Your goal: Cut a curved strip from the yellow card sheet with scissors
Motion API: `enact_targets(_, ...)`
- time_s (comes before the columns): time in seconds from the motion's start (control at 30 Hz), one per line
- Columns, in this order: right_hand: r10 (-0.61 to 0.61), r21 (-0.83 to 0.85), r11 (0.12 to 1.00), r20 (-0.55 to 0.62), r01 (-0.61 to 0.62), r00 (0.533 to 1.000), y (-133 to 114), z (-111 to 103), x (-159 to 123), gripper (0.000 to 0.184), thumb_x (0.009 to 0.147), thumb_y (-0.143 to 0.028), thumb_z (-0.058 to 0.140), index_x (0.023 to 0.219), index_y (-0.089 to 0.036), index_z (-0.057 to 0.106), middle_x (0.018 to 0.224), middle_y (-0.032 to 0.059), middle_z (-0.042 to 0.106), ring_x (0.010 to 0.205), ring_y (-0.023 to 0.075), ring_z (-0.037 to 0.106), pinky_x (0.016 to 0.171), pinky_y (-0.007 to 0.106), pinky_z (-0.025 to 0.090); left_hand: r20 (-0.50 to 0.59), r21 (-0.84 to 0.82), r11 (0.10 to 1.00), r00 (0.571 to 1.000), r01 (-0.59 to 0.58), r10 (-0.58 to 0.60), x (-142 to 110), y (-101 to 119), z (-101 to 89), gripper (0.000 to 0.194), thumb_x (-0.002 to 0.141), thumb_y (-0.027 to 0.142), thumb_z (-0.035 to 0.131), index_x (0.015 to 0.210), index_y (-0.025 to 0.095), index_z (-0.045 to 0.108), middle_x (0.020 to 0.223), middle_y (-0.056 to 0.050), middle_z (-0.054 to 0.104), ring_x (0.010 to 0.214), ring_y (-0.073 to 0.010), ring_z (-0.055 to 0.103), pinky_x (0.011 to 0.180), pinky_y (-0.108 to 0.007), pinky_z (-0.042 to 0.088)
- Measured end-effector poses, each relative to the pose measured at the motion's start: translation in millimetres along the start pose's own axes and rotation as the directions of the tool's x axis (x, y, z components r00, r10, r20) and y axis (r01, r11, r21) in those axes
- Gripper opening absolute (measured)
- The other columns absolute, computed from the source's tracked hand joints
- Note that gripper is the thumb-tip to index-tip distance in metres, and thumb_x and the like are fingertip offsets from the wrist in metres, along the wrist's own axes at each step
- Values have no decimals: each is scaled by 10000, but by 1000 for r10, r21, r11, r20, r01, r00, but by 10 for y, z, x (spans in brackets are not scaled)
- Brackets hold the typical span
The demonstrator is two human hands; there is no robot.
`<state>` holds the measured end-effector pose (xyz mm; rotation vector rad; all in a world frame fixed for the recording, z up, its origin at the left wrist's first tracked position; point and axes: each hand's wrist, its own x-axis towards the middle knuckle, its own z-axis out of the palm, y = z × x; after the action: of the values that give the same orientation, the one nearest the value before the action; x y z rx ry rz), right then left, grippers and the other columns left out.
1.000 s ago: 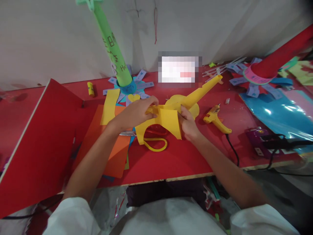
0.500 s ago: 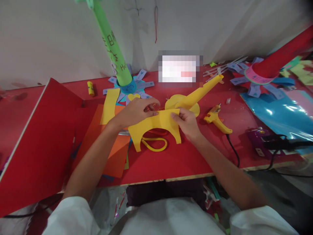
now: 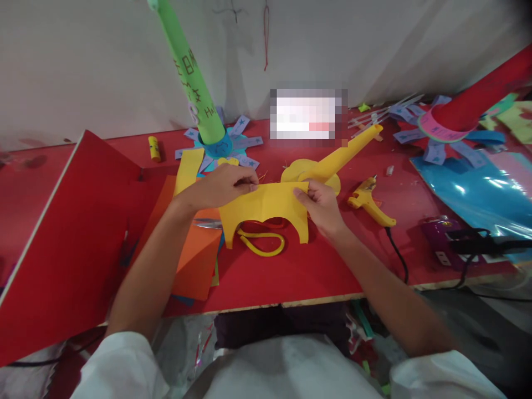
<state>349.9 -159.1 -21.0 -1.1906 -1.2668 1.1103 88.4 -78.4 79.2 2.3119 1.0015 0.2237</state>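
Note:
A cut piece of yellow paper [image 3: 266,200] with scooped lower edges is stretched between my two hands above the table. My left hand [image 3: 226,183] pinches its upper left edge, and my right hand [image 3: 322,205] grips the upper right corner, thumb in front. Below the paper lie scissors with yellow and red handles [image 3: 266,252], whose blade [image 3: 208,224] pokes out at the left over orange paper [image 3: 199,266]. Just behind my right hand, a rolled yellow paper tube [image 3: 347,157] leans up from a yellow flower-shaped base [image 3: 297,169].
A yellow glue gun [image 3: 369,205] lies to the right, its cord running to a purple power box [image 3: 440,238]. A green paper tube [image 3: 191,83] stands at the back left. A red board [image 3: 70,255] rises at left. A glue stick [image 3: 154,148] stands behind.
My left hand has shifted left along the paper's top edge. The paper is now spread flatter and wider, with a centre crease showing, and more of the scissor blade is visible.

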Motion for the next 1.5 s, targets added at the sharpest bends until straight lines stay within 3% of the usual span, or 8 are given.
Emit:
enact_targets(0.23, 49, 62, 997, 12, -49, 999, -34, 3, -8, 506, 848, -733, 815, 886, -258, 645, 707, -19, 589, 661, 163, 586, 556, 299, 475, 87, -71, 997, 996, -1, 7, -29, 27, -103, 328, 996, 467, 570, 1091, 207, 746, 1056, -41, 765, 958, -190, 666, 812, -282, 466)
enact_targets(0.5, 111, 141, 981, 155, -133, 982, -104, 16, -15, 486, 808, -677, 873, 859, -236, 676, 771, -4, 655, 702, 157, 617, 621, 286, 497, 184, -211, 976, 979, -50, 90, -97, 95, -164, 337, 1019, 503, 580, 951, 192, 691, 919, -28, 662, 839, -151, 576, 738, -246, 445)
enact_targets(0.8, 200, 26, 962, 606, -271, 769, -284, -102, -56, 592, 869, -787, 755, 884, -196, 775, 867, 49, 745, 847, 203, 683, 802, 330, 547, 216, -127, 990, 973, -55, 82, -131, 101, -165, 279, 1021, 389, 589, 1169, 244, 777, 1087, -37, 780, 939, -181, 694, 791, -246, 458)
enact_targets(1.07, 146, -28, 986, 634, -166, 760, -204, -12, -40, 634, 844, -775, 779, 1085, -188, 786, 872, 36, 716, 749, 169, 610, 654, 283, 483, 246, -92, 964, 932, -250, 265, -67, 263, 104, 202, 1031, 258, 596, 1141, 293, 761, 1045, -2, 803, 903, -172, 723, 795, -274, 464)
enact_targets(1.17, 70, -14, 997, 571, -75, 818, -210, 63, -60, 536, 874, -715, 778, 999, -194, 771, 796, 3, 626, 708, 143, 513, 620, 274, 422, 112, 52, 930, 928, -363, 356, -15, 328, 207, 175, 1071, 267, 575, 1092, 266, 749, 1032, -18, 794, 949, -195, 721, 889, -325, 478)
enact_targets(1.27, 62, -15, 998, 468, -62, 881, -225, 122, -88, 514, 908, -695, 746, 790, -199, 675, 664, -40, 442, 608, 108, 345, 545, 278, 302, -181, 239, 905, 900, -352, 397, -4, 420, 209, 186, 1100, 281, 547, 1107, 231, 726, 1090, -57, 767, 1038, -222, 707, 946, -370, 499)
enact_targets(1.37, 75, 26, 996, 334, -89, 940, -215, 165, -115, 570, 889, -714, 757, 695, -214, 565, 647, -44, 388, 593, 105, 321, 540, 292, 265, -497, 224, 928, 783, -299, 373, -85, 532, 210, 223, 1131, 375, 517, 1075, 235, 683, 1021, -41, 727, 948, -185, 675, 874, -349, 529)
enact_targets(1.5, 70, 115, 990, 93, -81, 993, -163, 221, -140, 621, 840, -753, 785, 669, -229, 500, 667, -39, 381, 624, 119, 339, 562, 299, 289, -835, 60, 978, 527, -200, 159, -324, 560, 471, 382, 1146, 460, 477, 829, 259, 545, 741, 12, 550, 686, -161, 533, 721, -357, 483)
